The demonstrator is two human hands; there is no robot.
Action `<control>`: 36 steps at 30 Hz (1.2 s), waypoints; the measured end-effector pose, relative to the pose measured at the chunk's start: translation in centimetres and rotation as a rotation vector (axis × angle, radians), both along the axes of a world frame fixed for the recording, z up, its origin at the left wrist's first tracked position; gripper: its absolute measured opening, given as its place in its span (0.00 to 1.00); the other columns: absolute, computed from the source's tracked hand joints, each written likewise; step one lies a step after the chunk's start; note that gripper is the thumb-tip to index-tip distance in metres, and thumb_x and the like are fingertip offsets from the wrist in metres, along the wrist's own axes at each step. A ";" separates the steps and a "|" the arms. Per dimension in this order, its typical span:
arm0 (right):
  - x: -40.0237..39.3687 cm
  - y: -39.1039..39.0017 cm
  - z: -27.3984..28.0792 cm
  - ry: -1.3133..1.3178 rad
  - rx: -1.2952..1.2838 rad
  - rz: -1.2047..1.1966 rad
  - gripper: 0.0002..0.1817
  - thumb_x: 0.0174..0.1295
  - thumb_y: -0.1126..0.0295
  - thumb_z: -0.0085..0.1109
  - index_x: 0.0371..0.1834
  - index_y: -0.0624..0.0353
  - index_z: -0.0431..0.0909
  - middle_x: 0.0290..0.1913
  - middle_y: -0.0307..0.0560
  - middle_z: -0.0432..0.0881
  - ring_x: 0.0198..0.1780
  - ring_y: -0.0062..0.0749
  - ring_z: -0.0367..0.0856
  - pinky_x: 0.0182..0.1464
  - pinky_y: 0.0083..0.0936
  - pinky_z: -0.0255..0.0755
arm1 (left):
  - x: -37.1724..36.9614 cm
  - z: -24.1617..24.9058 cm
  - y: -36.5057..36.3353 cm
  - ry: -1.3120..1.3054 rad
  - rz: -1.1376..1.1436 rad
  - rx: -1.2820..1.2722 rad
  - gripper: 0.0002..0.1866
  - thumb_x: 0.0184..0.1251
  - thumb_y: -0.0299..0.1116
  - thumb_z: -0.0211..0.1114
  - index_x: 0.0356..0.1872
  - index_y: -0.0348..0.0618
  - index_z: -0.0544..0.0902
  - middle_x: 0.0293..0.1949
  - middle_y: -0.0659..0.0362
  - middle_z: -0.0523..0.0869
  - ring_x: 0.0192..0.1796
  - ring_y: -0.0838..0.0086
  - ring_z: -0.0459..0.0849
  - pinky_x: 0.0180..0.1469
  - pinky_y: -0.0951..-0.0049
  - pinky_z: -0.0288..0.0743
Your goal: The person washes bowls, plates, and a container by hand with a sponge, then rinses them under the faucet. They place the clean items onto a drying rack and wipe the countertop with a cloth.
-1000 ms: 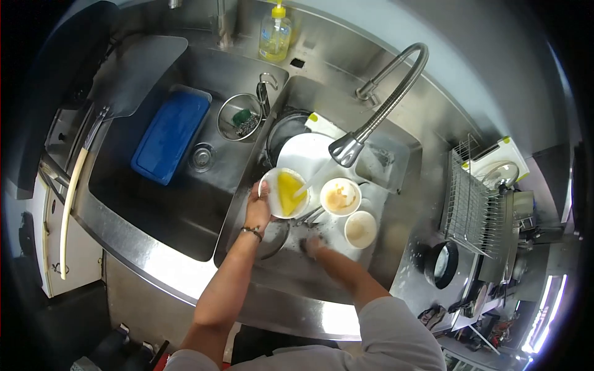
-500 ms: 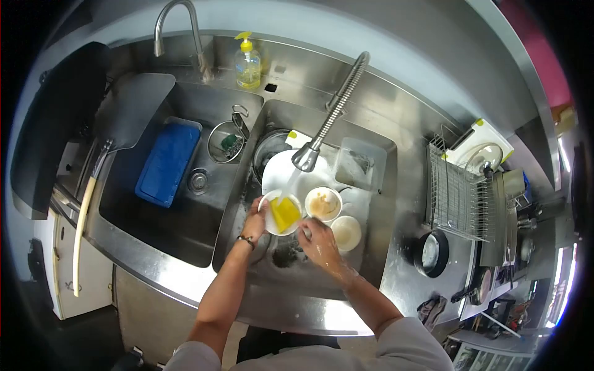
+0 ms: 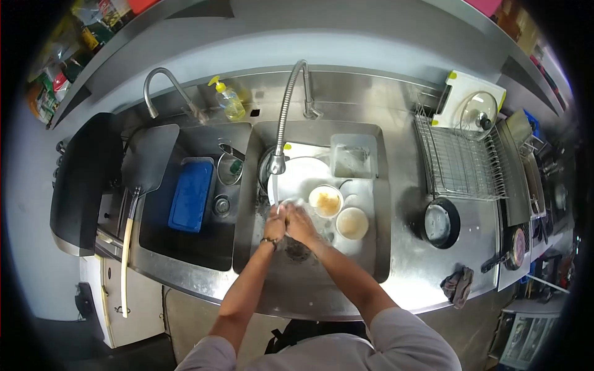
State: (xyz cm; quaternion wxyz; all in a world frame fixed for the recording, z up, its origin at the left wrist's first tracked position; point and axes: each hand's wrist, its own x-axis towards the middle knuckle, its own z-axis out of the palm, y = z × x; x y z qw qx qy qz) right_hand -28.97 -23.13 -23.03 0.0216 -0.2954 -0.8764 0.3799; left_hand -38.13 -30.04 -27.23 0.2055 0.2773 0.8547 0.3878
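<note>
Both hands are close together in the right sink basin, under the running water of the spring faucet (image 3: 278, 162). My left hand (image 3: 275, 224) is closed at the rim of a small white bowl (image 3: 291, 203), mostly hidden by the hands. Against it, my right hand (image 3: 299, 224) has its fingers bent over the bowl; what they hold, if anything, is hidden. Just right of the hands sit a white bowl with orange-brown residue (image 3: 326, 201) and a second pale bowl (image 3: 352, 223). Behind lie a large white plate (image 3: 306, 175) and a clear square container (image 3: 354, 162).
The left basin holds a blue lidded container (image 3: 192, 196) and a strainer (image 3: 229, 170). A soap bottle (image 3: 230, 104) stands behind. To the right are a wire dish rack (image 3: 464, 161), a small black pan (image 3: 440, 223) and a crumpled cloth (image 3: 458, 286).
My hands have come together over the small bowl, and the yellow seen in it before no longer shows. The head view has shifted and turned.
</note>
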 end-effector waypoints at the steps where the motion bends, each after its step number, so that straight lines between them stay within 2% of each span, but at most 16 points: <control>1: -0.2 0.1 -1.6 0.253 0.018 0.026 0.31 0.48 0.71 0.55 0.58 0.66 0.60 0.55 0.63 0.69 0.60 0.52 0.64 0.60 0.38 0.59 | -0.1 2.7 0.2 -0.018 -0.065 0.036 0.28 0.68 0.53 0.39 0.54 0.39 0.70 0.49 0.42 0.76 0.54 0.47 0.71 0.54 0.60 0.65; 2: -0.3 0.1 -3.2 0.506 0.038 0.054 0.30 0.48 0.72 0.54 0.57 0.66 0.60 0.55 0.61 0.69 0.60 0.51 0.64 0.60 0.37 0.60 | -1.4 2.8 0.5 -0.016 -0.066 0.029 0.28 0.68 0.53 0.39 0.54 0.39 0.70 0.49 0.42 0.76 0.54 0.47 0.71 0.54 0.60 0.65; 6: 2.2 1.3 2.2 0.258 -0.480 0.271 0.30 0.51 0.66 0.58 0.59 0.61 0.62 0.55 0.57 0.70 0.58 0.51 0.66 0.60 0.36 0.59 | -2.3 6.4 0.9 -0.098 -0.192 -0.167 0.29 0.67 0.54 0.41 0.55 0.39 0.69 0.50 0.45 0.76 0.52 0.49 0.74 0.50 0.56 0.68; 10: 1.9 0.3 1.1 0.380 -0.063 0.055 0.29 0.46 0.62 0.66 0.52 0.59 0.68 0.49 0.53 0.75 0.50 0.47 0.73 0.53 0.36 0.65 | -0.6 9.9 1.6 -0.719 -0.002 -0.201 0.35 0.58 0.68 0.41 0.55 0.51 0.70 0.47 0.60 0.77 0.50 0.66 0.75 0.42 0.52 0.72; 14: 3.7 2.3 4.8 0.704 -1.142 -0.167 0.17 0.49 0.68 0.66 0.37 0.70 0.75 0.32 0.46 0.81 0.33 0.27 0.80 0.34 0.25 0.72 | -0.4 7.3 -0.1 -1.002 -0.008 -0.045 0.32 0.57 0.69 0.39 0.53 0.61 0.71 0.50 0.63 0.77 0.53 0.69 0.74 0.42 0.61 0.72; 18: 2.7 2.3 4.2 0.820 -1.305 -0.507 0.15 0.52 0.67 0.64 0.34 0.71 0.76 0.29 0.46 0.81 0.28 0.27 0.79 0.30 0.24 0.71 | 1.3 5.8 0.4 -1.488 0.109 0.502 0.26 0.64 0.57 0.39 0.54 0.53 0.72 0.52 0.58 0.78 0.53 0.64 0.76 0.53 0.58 0.70; 21: 3.8 3.1 4.2 0.505 -0.463 -0.728 0.15 0.55 0.63 0.61 0.35 0.66 0.77 0.33 0.49 0.80 0.34 0.39 0.79 0.38 0.31 0.71 | 1.5 3.4 1.3 -1.415 0.212 0.762 0.26 0.67 0.51 0.44 0.50 0.38 0.74 0.47 0.52 0.80 0.49 0.60 0.79 0.53 0.63 0.72; 22: 3.6 2.6 4.0 0.504 -0.462 -0.725 0.15 0.55 0.63 0.61 0.35 0.66 0.77 0.33 0.49 0.80 0.34 0.39 0.79 0.38 0.31 0.71 | 1.6 3.5 1.6 -1.415 0.214 0.765 0.26 0.67 0.51 0.44 0.50 0.38 0.74 0.47 0.52 0.80 0.49 0.60 0.79 0.53 0.63 0.72; 24: 3.1 0.9 3.7 0.920 0.021 -0.602 0.13 0.55 0.63 0.60 0.34 0.63 0.77 0.40 0.54 0.78 0.44 0.44 0.75 0.47 0.34 0.67 | 1.9 4.0 2.4 -0.838 0.592 0.526 0.22 0.67 0.45 0.45 0.46 0.35 0.76 0.40 0.48 0.82 0.40 0.59 0.82 0.42 0.63 0.76; 25: 3.2 0.4 3.8 0.885 0.003 -0.601 0.10 0.54 0.65 0.60 0.33 0.61 0.78 0.45 0.54 0.75 0.50 0.46 0.71 0.53 0.35 0.63 | 1.9 4.3 2.3 -0.842 0.598 0.523 0.22 0.67 0.45 0.45 0.46 0.35 0.76 0.40 0.48 0.82 0.40 0.59 0.82 0.42 0.63 0.76; 26: 3.4 0.5 3.9 0.879 -0.001 -0.599 0.10 0.54 0.65 0.60 0.33 0.61 0.78 0.45 0.54 0.75 0.50 0.46 0.71 0.53 0.35 0.63 | 1.7 4.7 2.0 -0.422 0.409 0.325 0.22 0.67 0.44 0.45 0.44 0.33 0.76 0.35 0.46 0.82 0.35 0.59 0.83 0.38 0.62 0.75; 28: 3.8 1.4 3.8 0.881 0.286 -0.117 0.13 0.51 0.67 0.60 0.40 0.58 0.77 0.50 0.52 0.74 0.52 0.51 0.70 0.56 0.43 0.60 | 1.6 3.8 1.6 -0.014 0.208 0.117 0.21 0.67 0.42 0.45 0.43 0.30 0.76 0.29 0.44 0.83 0.31 0.60 0.83 0.33 0.62 0.75; 30: 3.2 2.4 2.9 0.838 0.051 -0.239 0.13 0.51 0.69 0.58 0.40 0.58 0.77 0.47 0.52 0.75 0.51 0.50 0.71 0.55 0.41 0.61 | 1.9 1.6 1.0 0.405 0.145 -0.001 0.21 0.66 0.41 0.48 0.36 0.27 0.78 0.23 0.43 0.81 0.25 0.61 0.81 0.30 0.62 0.72; 32: 2.1 3.5 2.1 0.762 -0.392 -0.479 0.13 0.50 0.74 0.54 0.40 0.58 0.78 0.42 0.51 0.78 0.48 0.49 0.73 0.54 0.37 0.64 | 3.0 5.1 1.6 0.246 0.245 0.148 0.20 0.64 0.38 0.50 0.27 0.29 0.79 0.20 0.43 0.80 0.23 0.63 0.79 0.28 0.62 0.70; 33: 2.4 2.3 3.2 0.819 0.042 -0.408 0.14 0.49 0.77 0.51 0.41 0.59 0.77 0.42 0.55 0.77 0.46 0.48 0.74 0.50 0.35 0.67 | 3.4 7.2 2.0 0.079 0.354 0.272 0.20 0.63 0.38 0.50 0.22 0.29 0.78 0.19 0.44 0.79 0.21 0.64 0.78 0.27 0.62 0.69; 36: 3.2 1.9 4.8 0.820 0.197 -0.289 0.17 0.47 0.79 0.50 0.43 0.61 0.75 0.44 0.56 0.76 0.47 0.50 0.73 0.50 0.36 0.67 | 2.9 6.2 1.3 0.125 0.389 0.262 0.23 0.62 0.39 0.51 0.17 0.25 0.75 0.16 0.44 0.77 0.19 0.66 0.74 0.26 0.62 0.67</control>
